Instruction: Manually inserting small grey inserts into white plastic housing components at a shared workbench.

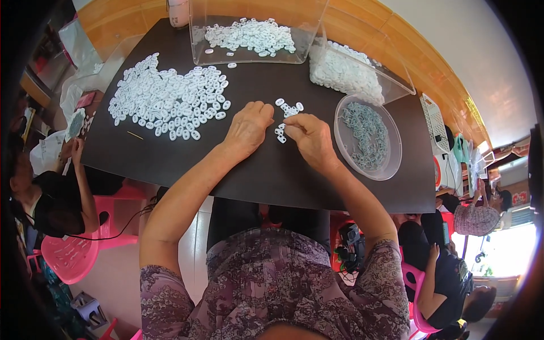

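Observation:
My left hand point(248, 129) rests over the middle of the table with its fingers curled in, so whatever it holds is hidden. Facing it, my right hand point(310, 140) pinches thumb and forefinger together; I cannot make out what is between them. Right at its fingertips lie a few small white oval plastic pieces with holes point(280, 134). Just beyond is another little cluster of white oval pieces point(290, 109). A big spread of the same pieces point(167, 96) covers the table left of my left hand. Beside my right hand stands a round clear tub point(395, 148) of small grey-green parts point(365, 133).
At the far side, a clear plastic bin point(195, 51) lies with white pieces inside. Another clear bin point(391, 85) holds a bulk of white pieces. A thin yellowish stick point(135, 135) lies on the dark table point(255, 181). People sit at left and right on pink chairs point(73, 255).

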